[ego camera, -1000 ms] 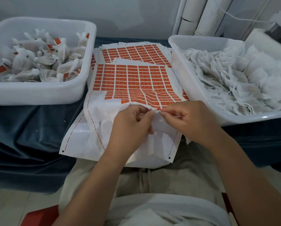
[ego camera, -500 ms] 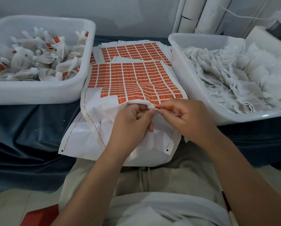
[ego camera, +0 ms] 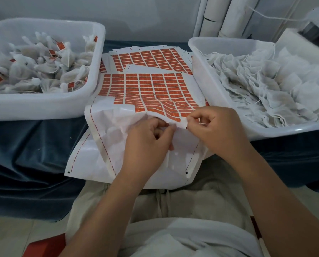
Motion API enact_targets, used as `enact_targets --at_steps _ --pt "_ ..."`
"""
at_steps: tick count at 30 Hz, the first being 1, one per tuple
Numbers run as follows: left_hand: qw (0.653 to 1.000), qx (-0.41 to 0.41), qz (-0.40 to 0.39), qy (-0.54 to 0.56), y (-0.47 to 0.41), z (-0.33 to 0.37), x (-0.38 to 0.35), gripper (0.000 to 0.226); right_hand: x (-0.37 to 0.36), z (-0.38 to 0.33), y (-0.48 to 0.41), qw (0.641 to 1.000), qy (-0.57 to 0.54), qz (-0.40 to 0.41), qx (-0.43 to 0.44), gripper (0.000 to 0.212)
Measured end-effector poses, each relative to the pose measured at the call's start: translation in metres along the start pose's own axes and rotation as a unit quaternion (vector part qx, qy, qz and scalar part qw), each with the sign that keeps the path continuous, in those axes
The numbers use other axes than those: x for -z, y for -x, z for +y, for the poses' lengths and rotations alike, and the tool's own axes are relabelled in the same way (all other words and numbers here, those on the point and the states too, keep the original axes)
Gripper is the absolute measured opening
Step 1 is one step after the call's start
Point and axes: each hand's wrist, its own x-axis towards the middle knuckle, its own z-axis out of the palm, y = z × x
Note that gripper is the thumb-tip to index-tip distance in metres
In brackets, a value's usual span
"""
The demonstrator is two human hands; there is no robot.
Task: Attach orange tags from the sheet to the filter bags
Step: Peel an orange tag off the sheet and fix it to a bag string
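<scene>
On the blue cloth, between a left tub of tagged filter bags and a right tub of plain ones, lies the tag sheet, whose crumpled near edge the left hand pinches while the right hand pinches one tag.

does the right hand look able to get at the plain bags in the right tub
Probably yes: the right hand is beside the open right tub of filter bags, nothing between, though it pinches a small white piece.
</scene>
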Motion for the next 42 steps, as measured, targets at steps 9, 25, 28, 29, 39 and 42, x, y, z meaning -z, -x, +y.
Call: enact_targets --at_steps 9,25,28,29,39,42 --pt "0.995 0.069 0.051 0.042 -0.008 -0.004 0.008 0.020 0.005 -0.022 0.007 0.970 -0.104 0.222 0.009 0.019" --pt "0.870 0.232 -0.120 0.418 0.006 0.040 0.022 0.027 -0.009 -0.039 0.016 0.887 -0.435 0.071 -0.141 0.017" --pt "0.859 0.247 -0.099 0.438 0.006 0.038 0.020 0.017 -0.009 -0.040 0.016 0.876 -0.451 0.069 -0.153 0.019" --pt "0.866 0.243 -0.084 0.428 0.006 0.037 0.019 0.014 -0.009 -0.040 0.016 0.875 -0.453 0.067 -0.156 0.020" --pt "0.971 0.082 0.064 0.213 -0.003 0.020 0.037 0.009 0.002 -0.031 0.005 0.863 -0.485 -0.073 -0.122 0.040" --pt "0.979 0.065 0.048 0.185 -0.003 0.020 0.035 0.007 0.011 -0.031 0.011 0.929 -0.360 -0.073 -0.038 0.031"
